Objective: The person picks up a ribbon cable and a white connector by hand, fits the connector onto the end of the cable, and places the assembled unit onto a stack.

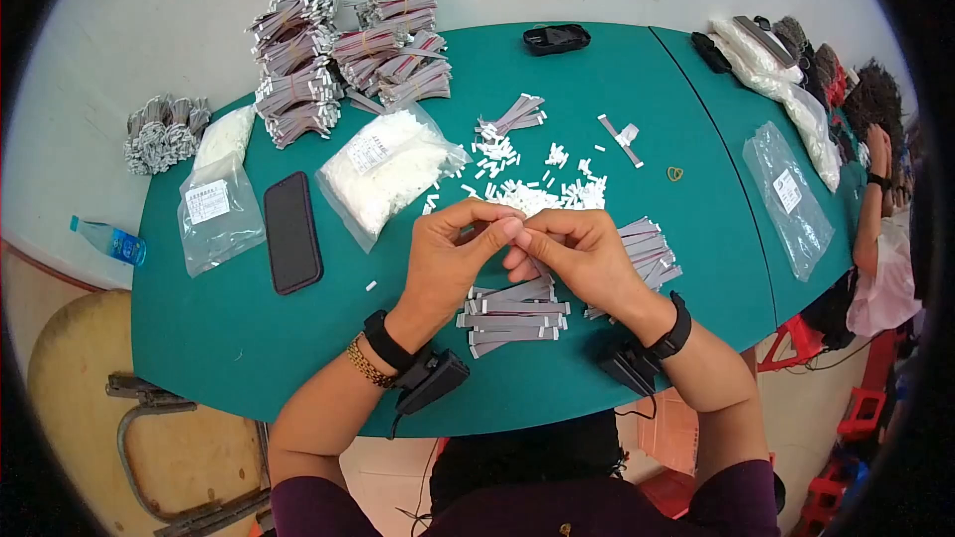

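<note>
My left hand [450, 247] and my right hand [585, 251] meet over the middle of the table, thumbs and index fingers pinched tip to tip. Whatever is between the fingertips is too small and covered to make out. Just under the hands lies a stack of flat grey ribbon cables [513, 322] with white ends. Beyond the fingers spreads a loose heap of small white connector pieces [532, 197]. More ribbon cables [647, 254] lie beside my right hand, partly covered by it.
A clear bag of white pieces [383, 164], a dark phone [293, 234] and another bag [221, 209] lie to the left. Bundled cables [298, 80] are piled at the back. A black pouch [557, 38] lies far off. At right are an empty plastic bag [788, 201] and another person's arm [869, 219].
</note>
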Available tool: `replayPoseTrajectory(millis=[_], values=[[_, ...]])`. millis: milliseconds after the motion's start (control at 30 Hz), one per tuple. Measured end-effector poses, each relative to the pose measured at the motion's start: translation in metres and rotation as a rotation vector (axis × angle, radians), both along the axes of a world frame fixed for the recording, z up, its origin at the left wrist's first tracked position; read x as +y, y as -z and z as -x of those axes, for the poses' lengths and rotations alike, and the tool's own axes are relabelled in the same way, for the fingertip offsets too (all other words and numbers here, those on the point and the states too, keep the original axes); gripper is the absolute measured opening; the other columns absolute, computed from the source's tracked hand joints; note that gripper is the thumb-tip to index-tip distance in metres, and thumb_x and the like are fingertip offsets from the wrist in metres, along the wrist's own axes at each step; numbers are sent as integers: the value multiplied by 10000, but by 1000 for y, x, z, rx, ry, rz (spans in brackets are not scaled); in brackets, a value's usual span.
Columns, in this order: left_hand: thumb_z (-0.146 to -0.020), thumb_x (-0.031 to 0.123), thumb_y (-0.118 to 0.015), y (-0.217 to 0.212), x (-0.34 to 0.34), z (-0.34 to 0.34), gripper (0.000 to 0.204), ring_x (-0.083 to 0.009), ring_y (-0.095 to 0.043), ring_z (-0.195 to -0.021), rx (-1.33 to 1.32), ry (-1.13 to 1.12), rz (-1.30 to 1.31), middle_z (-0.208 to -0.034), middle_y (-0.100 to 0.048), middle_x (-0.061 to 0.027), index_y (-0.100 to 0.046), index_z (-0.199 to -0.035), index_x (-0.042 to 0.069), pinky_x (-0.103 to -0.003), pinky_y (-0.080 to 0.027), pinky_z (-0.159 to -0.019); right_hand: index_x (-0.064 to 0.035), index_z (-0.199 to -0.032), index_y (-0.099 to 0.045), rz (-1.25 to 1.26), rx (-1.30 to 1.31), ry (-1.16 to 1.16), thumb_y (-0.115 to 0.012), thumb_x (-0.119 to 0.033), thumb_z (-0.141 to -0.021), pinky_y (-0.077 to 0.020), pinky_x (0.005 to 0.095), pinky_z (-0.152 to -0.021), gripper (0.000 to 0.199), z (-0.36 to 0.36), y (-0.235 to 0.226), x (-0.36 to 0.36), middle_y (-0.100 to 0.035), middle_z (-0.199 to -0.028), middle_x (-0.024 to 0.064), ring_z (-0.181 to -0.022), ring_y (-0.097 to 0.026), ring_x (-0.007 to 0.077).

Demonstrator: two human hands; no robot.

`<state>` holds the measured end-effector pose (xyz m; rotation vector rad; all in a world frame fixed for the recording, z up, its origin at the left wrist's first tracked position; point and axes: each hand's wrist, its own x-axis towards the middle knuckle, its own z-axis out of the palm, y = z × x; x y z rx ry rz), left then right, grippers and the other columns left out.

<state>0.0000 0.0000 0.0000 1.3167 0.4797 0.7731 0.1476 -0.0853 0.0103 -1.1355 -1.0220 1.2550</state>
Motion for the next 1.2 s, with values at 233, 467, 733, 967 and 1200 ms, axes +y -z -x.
replayPoseTrajectory(millis=[233,467,733,967,1200], values=[[-819,73,-640,2,0,-1,125,-116,-580,-788,-12,-32,-67,-848,-635,-62,-642,-914,-8,-246,-451,-755,43,-917,-623,-4,-97,16,-543,-103,-900,-515,221,-623,168,1,-1,-1,-634,-763,82,-690,-624,120],[-831,91,-634,-1,0,-1,112,-101,-576,-798,17,-19,17,-855,-640,-53,-643,-900,4,-235,-451,-747,36,-917,-617,-30,-115,28,-549,-107,-896,-496,209,-594,160,3,-4,0,-626,-740,61,-656,-603,95],[-864,153,-606,-5,-2,-2,158,-60,-507,-765,-7,25,100,-885,-632,-30,-639,-939,19,-208,-377,-640,20,-896,-616,-63,-61,69,-554,-121,-895,-480,198,-556,154,-3,-2,2,-620,-721,51,-615,-583,81],[-860,162,-611,-1,3,0,197,-72,-516,-794,-6,41,-12,-934,-636,-50,-650,-978,9,-218,-395,-687,24,-891,-617,-69,-30,76,-559,-124,-894,-483,201,-548,159,-4,-2,2,-627,-726,61,-610,-593,92],[-840,127,-630,-1,3,0,172,-102,-554,-850,5,9,-51,-925,-640,-57,-662,-951,0,-242,-419,-782,27,-890,-618,-59,-38,62,-558,-121,-894,-487,201,-554,160,-3,-3,1,-629,-730,62,-618,-598,94]])
